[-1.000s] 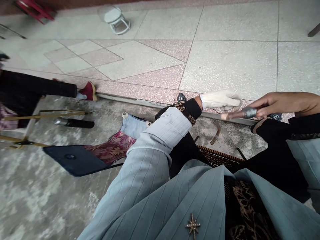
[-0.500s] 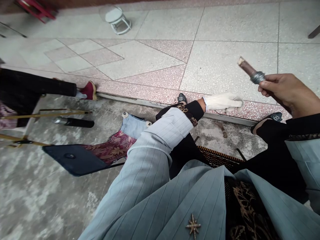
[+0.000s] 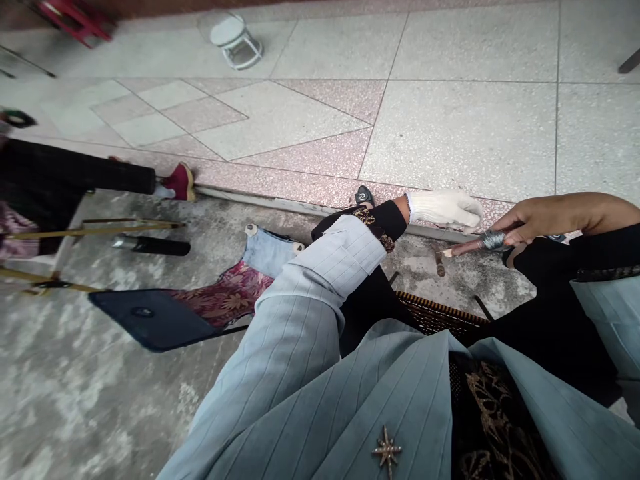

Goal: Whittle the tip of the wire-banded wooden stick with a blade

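My left hand [image 3: 445, 208] wears a white knitted glove, and its fingers are curled together near the edge of the step. Whatever lies inside them is hidden from me. My bare right hand [image 3: 533, 220] grips a short brown wooden stick [image 3: 465, 248] with silvery wire wound round its middle. The stick's pale cut end points left, below the gloved fingers. Close to that end is a small curved brown piece [image 3: 440, 267], seen against the concrete; I cannot tell whether it hangs or lies there.
A low folding seat [image 3: 155, 317] with a flowered panel stands at my left, with a black cylinder [image 3: 163, 245] beyond it. Another person's leg [image 3: 80, 163] reaches in from the left. A white stool [image 3: 235, 40] is on the tiled floor [image 3: 465, 133]. A woven seat edge [image 3: 440, 313] shows beneath me.
My right hand rose with the stick, tilting it upward, then came back down with it toward the left. The curved brown piece shifted and turned. My left hand stayed nearly in place.
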`<state>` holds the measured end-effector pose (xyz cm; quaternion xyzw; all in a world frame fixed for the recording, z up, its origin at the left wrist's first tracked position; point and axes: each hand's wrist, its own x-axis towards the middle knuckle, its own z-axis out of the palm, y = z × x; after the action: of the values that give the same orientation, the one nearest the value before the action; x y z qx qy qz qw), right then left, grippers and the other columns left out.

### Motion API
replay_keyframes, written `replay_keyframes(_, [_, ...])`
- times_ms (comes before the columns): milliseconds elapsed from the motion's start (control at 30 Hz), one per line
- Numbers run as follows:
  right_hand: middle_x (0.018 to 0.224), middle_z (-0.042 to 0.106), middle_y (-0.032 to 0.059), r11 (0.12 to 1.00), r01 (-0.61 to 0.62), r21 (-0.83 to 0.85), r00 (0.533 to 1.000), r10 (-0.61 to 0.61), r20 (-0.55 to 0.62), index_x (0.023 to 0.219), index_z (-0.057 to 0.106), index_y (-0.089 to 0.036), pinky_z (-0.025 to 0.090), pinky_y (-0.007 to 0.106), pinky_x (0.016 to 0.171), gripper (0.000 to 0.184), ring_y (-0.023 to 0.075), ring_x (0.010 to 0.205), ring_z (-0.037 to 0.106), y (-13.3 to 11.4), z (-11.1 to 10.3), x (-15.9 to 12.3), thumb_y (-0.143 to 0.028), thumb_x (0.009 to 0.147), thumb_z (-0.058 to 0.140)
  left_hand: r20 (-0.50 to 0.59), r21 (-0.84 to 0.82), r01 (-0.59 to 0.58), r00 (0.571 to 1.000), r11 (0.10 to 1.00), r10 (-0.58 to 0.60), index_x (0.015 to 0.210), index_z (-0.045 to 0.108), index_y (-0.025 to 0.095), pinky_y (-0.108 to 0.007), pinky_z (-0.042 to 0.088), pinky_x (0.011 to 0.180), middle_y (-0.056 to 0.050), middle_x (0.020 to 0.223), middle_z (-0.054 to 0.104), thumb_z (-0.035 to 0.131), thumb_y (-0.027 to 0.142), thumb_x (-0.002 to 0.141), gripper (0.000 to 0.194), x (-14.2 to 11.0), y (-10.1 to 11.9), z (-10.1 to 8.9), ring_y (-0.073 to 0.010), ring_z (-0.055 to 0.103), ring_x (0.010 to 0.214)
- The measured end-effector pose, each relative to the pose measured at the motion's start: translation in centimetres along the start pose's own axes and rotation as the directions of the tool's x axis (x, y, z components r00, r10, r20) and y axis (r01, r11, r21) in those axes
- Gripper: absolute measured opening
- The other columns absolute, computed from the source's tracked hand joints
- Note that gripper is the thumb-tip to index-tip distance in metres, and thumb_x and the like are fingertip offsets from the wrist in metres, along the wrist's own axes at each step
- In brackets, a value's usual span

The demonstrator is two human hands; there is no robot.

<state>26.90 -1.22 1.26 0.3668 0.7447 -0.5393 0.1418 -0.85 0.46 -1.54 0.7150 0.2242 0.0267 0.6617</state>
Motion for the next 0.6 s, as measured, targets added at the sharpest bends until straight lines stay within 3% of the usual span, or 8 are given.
replay_keyframes(33, [0.108, 0.085, 0.0071, 0.997, 0.022, 0.076, 1.000, -0.021, -0.014, 0.127, 0.093, -0.024, 0.056, 0.040, 0.085, 0.057, 0.0292, 0.095, 0.075, -0.5, 0.0, -0.5, -0.068, 0.090, 0.084, -0.035, -0.072, -0.014, 0.999, 0.997, 0.011, 0.086, 0.073, 0.016, -0.027, 0.042, 0.067, 0.000, 0.079, 0.069, 0.075, 0.031, 0.097, 0.018, 0.0, 0.0, -0.1, -0.0101, 0.056, 0.067])
replay_keyframes(100, [0.105, 0.083, 0.0062, 0.972, 0.054, 0.231, 0.972, 0.001, -0.234, 0.119, 0.093, -0.025, 0.055, 0.038, 0.087, 0.054, 0.0260, 0.097, 0.072, -1.8, 0.2, -1.4, -0.068, 0.085, 0.092, -0.159, -0.192, -0.062, 0.987, 0.979, 0.031, 0.093, 0.074, 0.016, -0.027, 0.048, 0.069, -0.001, 0.079, 0.069, 0.074, 0.032, 0.103, 0.018, -0.1, 0.3, -0.3, -0.0095, 0.056, 0.065])
replay_keyframes(200, [0.084, 0.070, 0.0048, 0.854, 0.205, 0.478, 0.791, 0.143, -0.595, 0.092, 0.087, -0.023, 0.051, 0.031, 0.071, 0.042, 0.0184, 0.081, 0.061, -3.4, 0.6, -1.9, -0.061, 0.080, 0.098, -0.283, -0.254, -0.132, 0.957, 0.958, 0.057, 0.089, 0.070, 0.017, -0.024, 0.049, 0.066, 0.005, 0.063, 0.055, 0.061, 0.035, 0.115, 0.033, -0.1, 0.6, -0.3, -0.0077, 0.047, 0.055])
replay_keyframes(333, [0.083, 0.067, 0.0053, 0.743, 0.351, 0.570, 0.544, 0.334, -0.770, 0.087, 0.081, -0.020, 0.047, 0.026, 0.065, 0.022, 0.0136, 0.072, 0.057, -4.1, 0.9, -0.9, -0.037, 0.086, 0.094, -0.217, -0.227, -0.083, 0.976, 0.970, 0.032, 0.083, 0.066, 0.017, -0.020, 0.034, 0.050, 0.009, 0.054, 0.043, 0.059, 0.035, 0.117, 0.038, 0.2, 0.7, 0.0, -0.0070, 0.038, 0.047])
replay_keyframes(400, [0.082, 0.068, 0.0056, 0.761, 0.306, 0.573, 0.457, 0.410, -0.789, 0.084, 0.079, -0.018, 0.047, 0.027, 0.067, 0.010, 0.0127, 0.070, 0.057, -4.1, 0.7, -0.2, -0.022, 0.092, 0.083, -0.192, -0.190, -0.057, 0.981, 0.980, 0.019, 0.084, 0.066, 0.018, -0.021, 0.031, 0.048, 0.009, 0.054, 0.042, 0.058, 0.032, 0.116, 0.036, 0.4, 0.5, 0.3, -0.0074, 0.037, 0.047])
replay_keyframes(467, [0.080, 0.068, 0.0051, 0.814, 0.192, 0.548, 0.407, 0.443, -0.799, 0.082, 0.077, -0.018, 0.046, 0.029, 0.069, 0.013, 0.0125, 0.069, 0.056, -4.1, 0.4, 0.5, -0.012, 0.093, 0.074, -0.193, -0.139, -0.040, 0.981, 0.989, 0.012, 0.084, 0.066, 0.018, -0.021, 0.033, 0.050, 0.008, 0.056, 0.044, 0.057, 0.027, 0.114, 0.033, 0.6, 0.4, 0.4, -0.0078, 0.039, 0.049])
replay_keyframes(533, [0.077, 0.067, 0.0042, 0.872, 0.009, 0.489, 0.402, 0.445, -0.801, 0.085, 0.077, -0.018, 0.046, 0.032, 0.071, 0.011, 0.0142, 0.069, 0.057, -4.1, 0.1, 0.8, -0.012, 0.093, 0.071, -0.210, -0.089, -0.020, 0.978, 0.996, 0.000, 0.084, 0.068, 0.018, -0.021, 0.036, 0.053, 0.006, 0.060, 0.051, 0.060, 0.023, 0.110, 0.028, 0.6, 0.2, 0.5, -0.0081, 0.044, 0.052])
replay_keyframes(600, [0.077, 0.069, 0.0049, 0.899, -0.239, 0.368, 0.433, 0.438, -0.788, 0.097, 0.082, -0.018, 0.046, 0.036, 0.073, 0.011, 0.0185, 0.072, 0.060, -3.9, -0.1, 1.1, -0.020, 0.094, 0.071, -0.233, -0.047, 0.008, 0.972, 0.999, -0.019, 0.083, 0.069, 0.018, -0.022, 0.039, 0.056, 0.003, 0.065, 0.057, 0.065, 0.023, 0.106, 0.025, 0.5, 0.3, 0.6, -0.0085, 0.048, 0.056])
